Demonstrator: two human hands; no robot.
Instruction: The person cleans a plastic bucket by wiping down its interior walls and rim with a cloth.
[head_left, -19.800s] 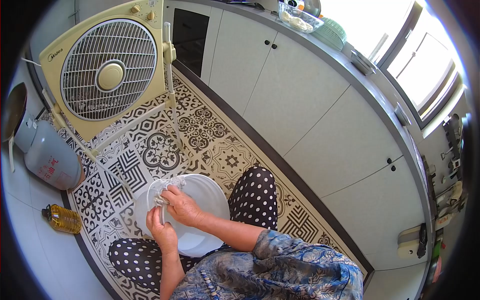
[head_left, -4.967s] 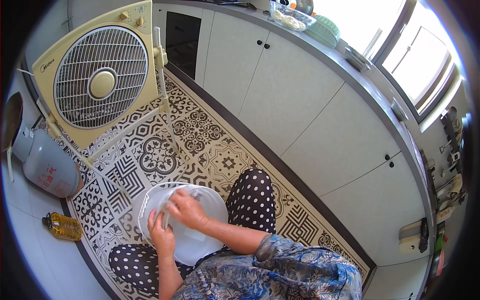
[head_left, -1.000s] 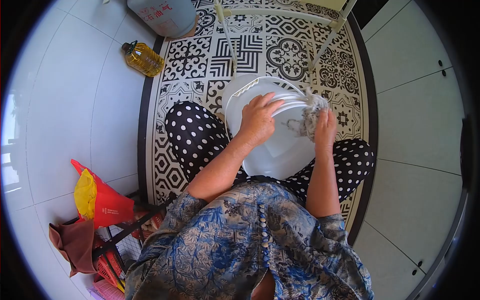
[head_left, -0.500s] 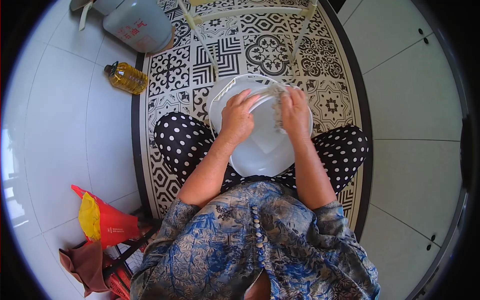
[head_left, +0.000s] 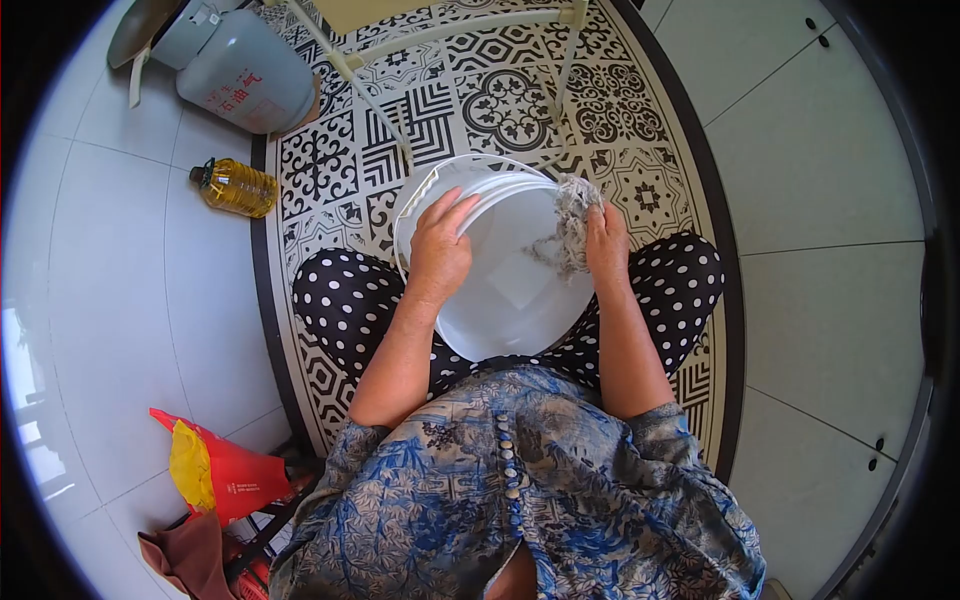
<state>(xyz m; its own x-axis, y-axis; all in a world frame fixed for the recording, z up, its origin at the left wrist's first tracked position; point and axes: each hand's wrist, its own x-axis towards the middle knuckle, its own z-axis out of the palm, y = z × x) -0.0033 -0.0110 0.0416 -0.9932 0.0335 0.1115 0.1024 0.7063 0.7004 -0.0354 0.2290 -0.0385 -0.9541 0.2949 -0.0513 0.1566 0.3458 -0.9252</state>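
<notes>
A large white plastic bucket [head_left: 505, 325] sits tilted between my bent knees, with a ridged band along its far rim. My left hand [head_left: 440, 255] grips this ridged rim on the left side, its fingers lying over the band. In my right hand [head_left: 607, 245] is a grey, shaggy rag [head_left: 572, 225], bunched up at the right part of the rim. Loose strands of the rag hang over the white surface. My palm and some fingers hide part of the rag.
Ahead stands a pale metal frame [head_left: 440, 35] on the patterned mat [head_left: 510, 110]. To the left are an oil bottle [head_left: 240, 188] and a grey gas cylinder [head_left: 245, 75]. A red bag [head_left: 245, 480] is at the lower left. White cabinet doors [head_left: 830, 190] line the right.
My right hand has moved right and slightly down with the rag, away from my left hand. My left hand and the bucket have shifted a little left in view as the camera turned.
</notes>
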